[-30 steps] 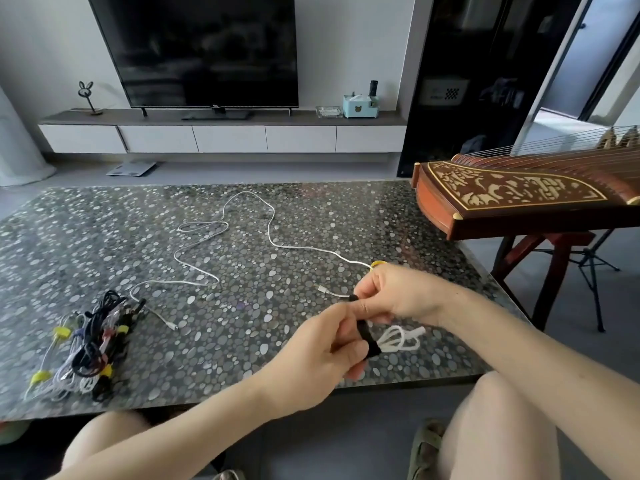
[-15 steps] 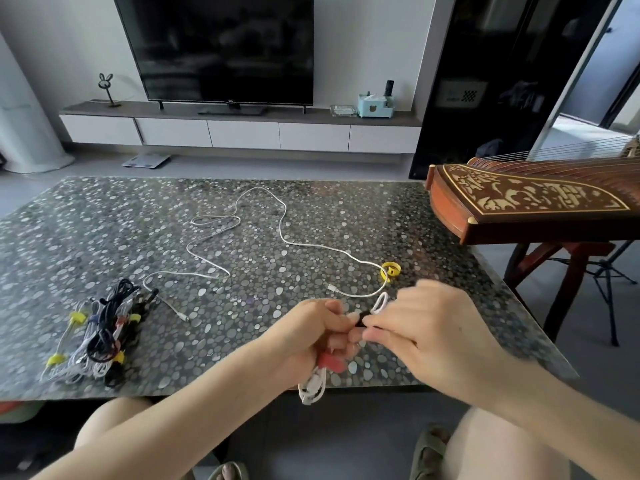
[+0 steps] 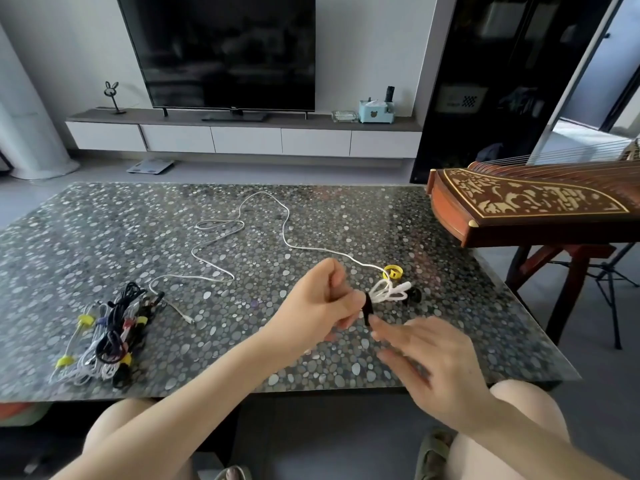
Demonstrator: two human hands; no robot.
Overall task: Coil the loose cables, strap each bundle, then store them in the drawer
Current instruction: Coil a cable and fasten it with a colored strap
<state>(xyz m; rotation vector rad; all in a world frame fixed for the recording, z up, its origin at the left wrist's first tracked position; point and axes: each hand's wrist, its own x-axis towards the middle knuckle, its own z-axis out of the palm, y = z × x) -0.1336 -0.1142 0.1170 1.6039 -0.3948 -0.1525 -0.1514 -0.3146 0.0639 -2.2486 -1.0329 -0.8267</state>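
Grey pebble-patterned glass worktop (image 3: 104,237): strapped black and white cable bundles (image 3: 104,341) lie left, a loose white cable (image 3: 242,233) mid-surface. The left hand (image 3: 322,306) keeps its grip clamped on a coiled white cable (image 3: 388,291) bound by a black strap (image 3: 367,306), over the worktop's right front. The right hand (image 3: 433,362) has its grip apart, fingers beside the strap.

No readable text, labels, brands or numbers anywhere.

Glossy pebble-patterned table (image 3: 104,237); smooth white cable (image 3: 284,233); polished wooden zither (image 3: 519,206).
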